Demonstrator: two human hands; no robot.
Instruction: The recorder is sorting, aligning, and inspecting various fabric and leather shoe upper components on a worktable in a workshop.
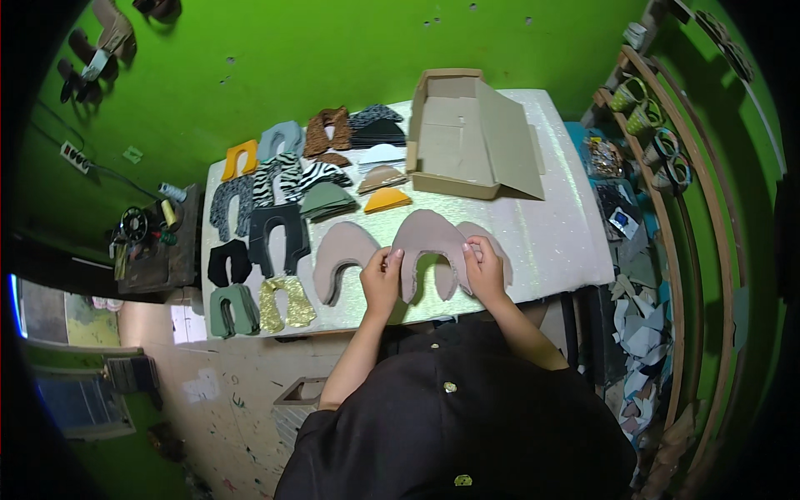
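Note:
Both my hands hold a pinkish-beige U-shaped material piece (429, 232), cut like a shoe upper, its curved end pointing away from me. My left hand (381, 282) pinches its left side, and my right hand (486, 270) grips the right side. It is raised slightly over the near edge of the table (558, 242). To the left lies a stack of matching beige pieces (336, 247). Another beige piece (498, 246) shows partly behind my right hand.
Stacks of cut pieces cover the table's left half, among them green half-rounds (327, 202), zebra-print pieces (275, 177) and gold pieces (286, 302). An open cardboard box (450, 137) sits at the back. Rightward stand a wooden rack (667, 250) and scraps (642, 333); leftward, a sewing machine (135, 225).

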